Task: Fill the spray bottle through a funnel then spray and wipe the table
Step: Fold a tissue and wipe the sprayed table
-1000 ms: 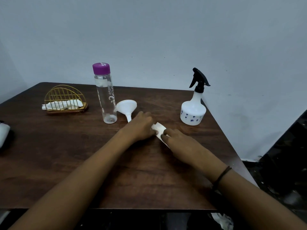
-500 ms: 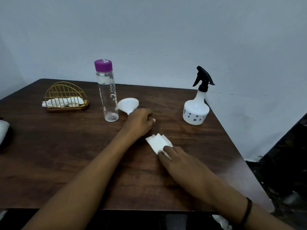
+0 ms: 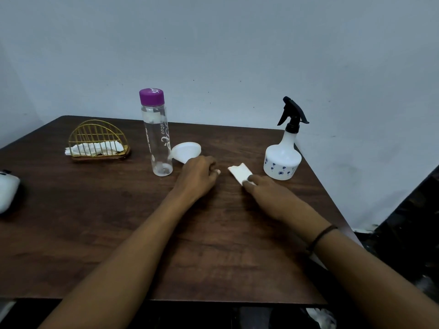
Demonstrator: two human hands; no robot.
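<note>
A folded white tissue (image 3: 238, 171) lies flat on the dark wooden table (image 3: 95, 222), and the fingers of my right hand (image 3: 268, 195) press on its near end. Just right of it stands the white spray bottle (image 3: 282, 160) with its black trigger head screwed on. My left hand (image 3: 197, 178) is curled over the stem of the white funnel (image 3: 186, 150), which lies on its side; the stem's tip pokes out past my fingers. The clear water bottle (image 3: 158, 138) with a purple cap stands upright to the left of the funnel.
A gold wire napkin holder (image 3: 97, 141) with white tissues sits at the back left. A white rounded object (image 3: 7, 193) lies at the table's left edge. The table's right edge runs close behind the spray bottle, with a pale wall beyond.
My right hand has slid the tissue away from me and to the right, toward the spray bottle. My left hand let go of the tissue earlier and stays on the funnel.
</note>
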